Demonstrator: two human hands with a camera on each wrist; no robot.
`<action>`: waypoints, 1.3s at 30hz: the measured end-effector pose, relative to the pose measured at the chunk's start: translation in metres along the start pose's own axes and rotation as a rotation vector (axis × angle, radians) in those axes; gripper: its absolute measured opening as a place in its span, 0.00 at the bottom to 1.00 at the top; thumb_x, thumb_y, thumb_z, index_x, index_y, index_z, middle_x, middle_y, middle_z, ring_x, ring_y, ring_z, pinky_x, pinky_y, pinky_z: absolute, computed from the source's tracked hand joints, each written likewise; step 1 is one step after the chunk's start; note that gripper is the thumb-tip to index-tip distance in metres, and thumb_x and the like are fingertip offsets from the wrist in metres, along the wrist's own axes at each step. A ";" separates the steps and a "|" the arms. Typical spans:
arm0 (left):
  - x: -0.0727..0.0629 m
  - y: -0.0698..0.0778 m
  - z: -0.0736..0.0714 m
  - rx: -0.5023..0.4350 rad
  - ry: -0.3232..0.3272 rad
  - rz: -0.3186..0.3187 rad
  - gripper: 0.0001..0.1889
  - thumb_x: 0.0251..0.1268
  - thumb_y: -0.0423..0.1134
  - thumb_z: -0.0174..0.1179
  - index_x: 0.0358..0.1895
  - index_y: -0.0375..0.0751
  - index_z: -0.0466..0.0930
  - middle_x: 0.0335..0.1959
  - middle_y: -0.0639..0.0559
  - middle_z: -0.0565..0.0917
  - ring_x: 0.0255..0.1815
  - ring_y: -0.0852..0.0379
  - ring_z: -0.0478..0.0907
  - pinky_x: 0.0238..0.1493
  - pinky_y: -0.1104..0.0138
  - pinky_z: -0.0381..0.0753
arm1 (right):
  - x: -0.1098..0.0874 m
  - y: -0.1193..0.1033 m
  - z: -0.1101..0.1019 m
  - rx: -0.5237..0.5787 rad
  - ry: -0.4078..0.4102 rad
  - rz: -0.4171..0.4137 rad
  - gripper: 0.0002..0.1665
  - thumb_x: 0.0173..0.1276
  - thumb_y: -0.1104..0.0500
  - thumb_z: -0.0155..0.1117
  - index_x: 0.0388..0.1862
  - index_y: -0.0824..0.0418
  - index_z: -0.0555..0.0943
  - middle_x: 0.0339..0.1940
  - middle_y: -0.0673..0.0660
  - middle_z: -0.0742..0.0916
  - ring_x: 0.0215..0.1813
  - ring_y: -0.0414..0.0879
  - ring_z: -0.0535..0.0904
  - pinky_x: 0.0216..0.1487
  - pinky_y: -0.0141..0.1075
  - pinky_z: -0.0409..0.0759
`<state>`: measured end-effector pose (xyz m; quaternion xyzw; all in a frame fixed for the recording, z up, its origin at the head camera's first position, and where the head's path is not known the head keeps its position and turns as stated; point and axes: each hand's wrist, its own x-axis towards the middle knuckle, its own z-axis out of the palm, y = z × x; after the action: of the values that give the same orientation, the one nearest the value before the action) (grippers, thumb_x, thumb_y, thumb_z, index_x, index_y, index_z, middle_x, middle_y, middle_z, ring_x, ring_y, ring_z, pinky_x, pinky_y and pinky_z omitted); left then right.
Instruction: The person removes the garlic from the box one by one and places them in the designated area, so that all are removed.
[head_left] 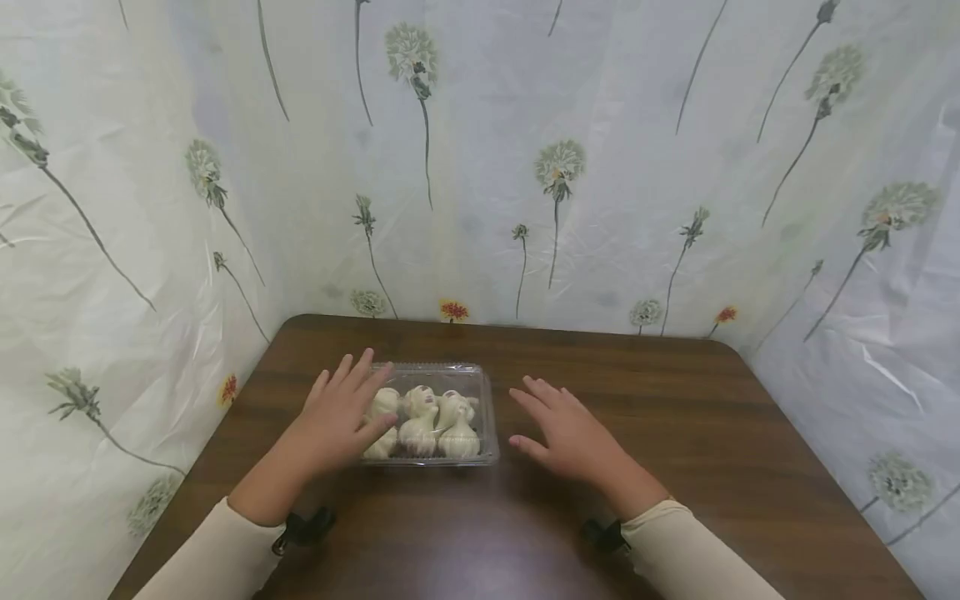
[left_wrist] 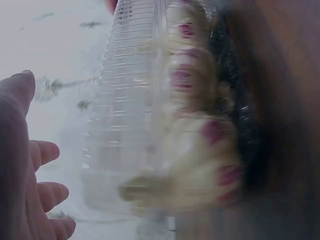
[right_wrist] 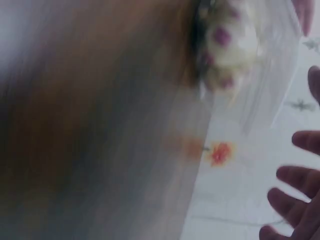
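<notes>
A clear plastic clamshell box [head_left: 487, 417] stands on the brown table, its lid down over several garlic bulbs [head_left: 420, 433]. My left hand [head_left: 341, 417] is spread above the box's left side and hides part of it; the left wrist view shows the fingers apart from the ridged lid [left_wrist: 120, 100]. Purple marks show on the blurred bulbs [left_wrist: 195, 140] there. To the right of the box hovers my right hand [head_left: 562, 429], fingers straight and holding nothing. In the right wrist view its fingers [right_wrist: 297, 180] are spread, with the box's end beyond them.
The brown wooden table [head_left: 637, 392] has rounded far corners. A pale curtain [head_left: 480, 167] printed with dandelions hangs behind it and along both sides. Dark straps [head_left: 307, 527] sit at both wrists, below the cream sleeves [head_left: 217, 554].
</notes>
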<state>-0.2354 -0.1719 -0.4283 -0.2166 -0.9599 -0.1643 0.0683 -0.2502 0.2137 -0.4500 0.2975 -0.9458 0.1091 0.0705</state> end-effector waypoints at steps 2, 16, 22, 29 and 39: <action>-0.007 -0.003 0.006 -0.049 0.026 -0.029 0.41 0.79 0.68 0.46 0.85 0.51 0.55 0.87 0.39 0.49 0.85 0.28 0.44 0.77 0.25 0.44 | 0.001 -0.010 0.004 0.044 0.017 -0.039 0.44 0.74 0.35 0.65 0.80 0.55 0.69 0.81 0.61 0.71 0.81 0.60 0.66 0.80 0.61 0.64; -0.048 -0.028 0.039 -0.431 0.224 -0.194 0.30 0.85 0.49 0.48 0.78 0.31 0.62 0.77 0.28 0.62 0.77 0.27 0.60 0.72 0.29 0.62 | -0.002 -0.043 0.039 0.169 0.193 -0.045 0.35 0.57 0.46 0.85 0.57 0.59 0.79 0.55 0.53 0.81 0.58 0.48 0.79 0.59 0.46 0.84; -0.058 -0.034 0.051 -0.626 0.178 -0.420 0.25 0.87 0.49 0.45 0.68 0.30 0.74 0.59 0.34 0.81 0.55 0.41 0.83 0.56 0.50 0.85 | -0.003 -0.040 0.044 0.116 0.286 -0.219 0.21 0.56 0.52 0.85 0.41 0.54 0.82 0.46 0.49 0.84 0.51 0.45 0.80 0.55 0.42 0.83; -0.063 -0.038 0.053 -1.057 0.012 -0.534 0.17 0.84 0.36 0.42 0.53 0.25 0.78 0.38 0.43 0.84 0.38 0.53 0.82 0.38 0.66 0.86 | -0.001 -0.037 0.046 0.124 0.328 -0.351 0.13 0.59 0.56 0.83 0.39 0.51 0.86 0.46 0.46 0.87 0.54 0.45 0.82 0.58 0.39 0.83; -0.069 -0.054 0.052 -1.245 -0.118 -0.414 0.11 0.81 0.34 0.46 0.47 0.34 0.78 0.39 0.50 0.81 0.41 0.54 0.82 0.44 0.65 0.85 | -0.004 -0.042 0.042 0.175 0.261 -0.343 0.07 0.67 0.56 0.77 0.41 0.50 0.86 0.47 0.45 0.87 0.54 0.43 0.81 0.56 0.38 0.83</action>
<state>-0.2002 -0.2273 -0.5068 -0.0353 -0.7093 -0.6866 -0.1555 -0.2257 0.1716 -0.4845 0.4423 -0.8512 0.2149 0.1838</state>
